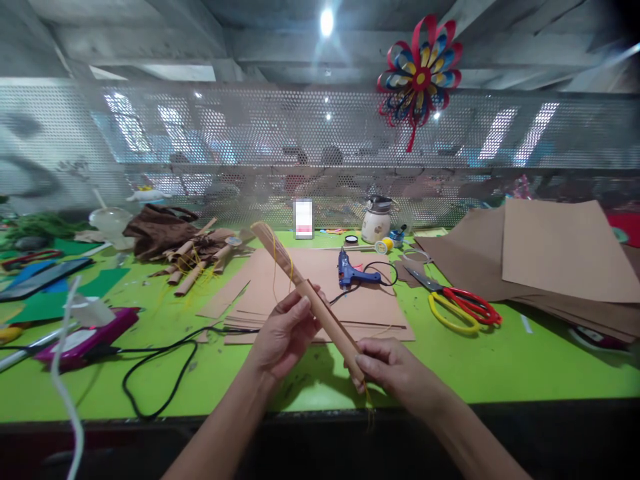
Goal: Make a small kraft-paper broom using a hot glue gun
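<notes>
Both hands hold a long brown paper tube (333, 328) slantwise above the green table's front part. My left hand (287, 330) is closed around its upper middle, and my right hand (395, 367) pinches its lower end. From the tube's top sticks a flatter folded brown paper piece (275, 250), with a yellow thread looping beside it. Loose yellow thread also hangs from the lower end. Behind the tube lies a stack of brown paper sheets (310, 263), with a blue glue gun (350, 270) on top.
Scissors (453, 303) with red and yellow handles lie right of the stack, near large brown sheets (565, 250). Several tied paper tubes (193, 277) lie at the left. A black cord (175, 347) runs from a purple power strip (87, 337). A yellow thread spool (384, 246) stands behind.
</notes>
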The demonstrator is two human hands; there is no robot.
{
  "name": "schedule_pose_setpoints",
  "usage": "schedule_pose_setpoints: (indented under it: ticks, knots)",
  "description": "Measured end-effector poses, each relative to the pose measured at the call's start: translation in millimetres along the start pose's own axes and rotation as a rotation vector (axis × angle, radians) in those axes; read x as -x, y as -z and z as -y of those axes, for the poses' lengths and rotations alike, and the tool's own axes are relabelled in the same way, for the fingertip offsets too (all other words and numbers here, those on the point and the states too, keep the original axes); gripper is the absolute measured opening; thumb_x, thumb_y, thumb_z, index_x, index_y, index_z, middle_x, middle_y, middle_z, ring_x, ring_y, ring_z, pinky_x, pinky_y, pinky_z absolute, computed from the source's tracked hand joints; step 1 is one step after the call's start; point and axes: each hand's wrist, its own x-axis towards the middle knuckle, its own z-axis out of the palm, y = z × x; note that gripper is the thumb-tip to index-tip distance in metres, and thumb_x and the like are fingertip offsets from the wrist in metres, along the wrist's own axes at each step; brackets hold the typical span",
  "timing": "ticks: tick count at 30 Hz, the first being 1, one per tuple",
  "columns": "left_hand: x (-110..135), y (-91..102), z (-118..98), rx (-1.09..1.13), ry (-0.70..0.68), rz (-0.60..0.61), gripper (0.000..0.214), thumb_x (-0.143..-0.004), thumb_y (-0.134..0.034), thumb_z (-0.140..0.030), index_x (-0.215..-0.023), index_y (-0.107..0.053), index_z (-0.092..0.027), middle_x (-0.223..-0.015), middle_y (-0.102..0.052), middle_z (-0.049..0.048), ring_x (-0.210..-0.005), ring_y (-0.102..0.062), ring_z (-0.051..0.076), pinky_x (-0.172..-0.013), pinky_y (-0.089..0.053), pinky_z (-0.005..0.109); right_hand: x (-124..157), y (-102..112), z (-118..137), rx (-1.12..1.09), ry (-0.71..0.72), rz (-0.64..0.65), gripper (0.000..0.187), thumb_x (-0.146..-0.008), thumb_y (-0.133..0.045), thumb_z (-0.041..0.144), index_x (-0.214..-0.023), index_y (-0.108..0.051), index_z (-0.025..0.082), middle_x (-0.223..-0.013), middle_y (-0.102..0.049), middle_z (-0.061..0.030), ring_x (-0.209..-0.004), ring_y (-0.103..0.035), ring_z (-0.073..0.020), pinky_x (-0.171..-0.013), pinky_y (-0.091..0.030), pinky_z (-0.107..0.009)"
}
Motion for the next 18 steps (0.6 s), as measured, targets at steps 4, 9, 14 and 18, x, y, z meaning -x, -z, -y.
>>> schedule_pose_setpoints:
  ticks: [4,9,14,18]
  knots:
    - [0.7,-0.4,0.3,0.023,-0.017,0.054,0.025,-0.067,-0.080,-0.024,-0.091,-0.073,-0.018,-0.081,-0.064,0.0018,-0.082,-0.058,0.015,-0.080,-0.051,0.029,-0.5,-1.6,0.8,-0.008,-0.008,-0.009,0.030,-0.088,-0.060,0.039,-0.080,-0.062,0.010,-0.070,-0.055,-0.0009,-0.062,-0.048,-0.0095,-0.061,-0.038,-0.023]
    - [2.0,-1.2,0.2,0.061,-0.039,0.080,0.023,-0.069,-0.078,-0.022,-0.092,-0.072,-0.021,-0.083,-0.063,0.0005,-0.082,-0.058,0.014,-0.081,-0.051,0.031,-2.3,-0.5,-2.9,-0.043,-0.019,0.002,0.031,-0.087,-0.061,0.041,-0.083,-0.062,0.010,-0.070,-0.056,-0.0012,-0.061,-0.049,-0.0097,-0.061,-0.039,-0.023]
    - [2.5,0.3,0.3,0.070,-0.043,0.085,0.024,-0.071,-0.076,-0.019,-0.095,-0.071,-0.022,-0.085,-0.062,0.0006,-0.086,-0.058,0.014,-0.083,-0.050,0.030,-3.0,0.2,-5.6,-0.065,-0.023,-0.011,0.031,-0.086,-0.062,0.042,-0.082,-0.061,0.011,-0.070,-0.055,-0.0008,-0.061,-0.049,-0.0097,-0.061,-0.039,-0.023]
    - [2.9,-1.0,-0.3,0.076,-0.038,0.119,0.022,-0.072,-0.075,-0.019,-0.094,-0.071,-0.022,-0.085,-0.060,0.0004,-0.084,-0.056,0.014,-0.082,-0.050,0.032,-2.7,-0.7,-2.8,-0.048,-0.028,-0.012,0.033,-0.085,-0.062,0.043,-0.081,-0.062,0.011,-0.070,-0.056,-0.0014,-0.061,-0.049,-0.0099,-0.061,-0.040,-0.023]
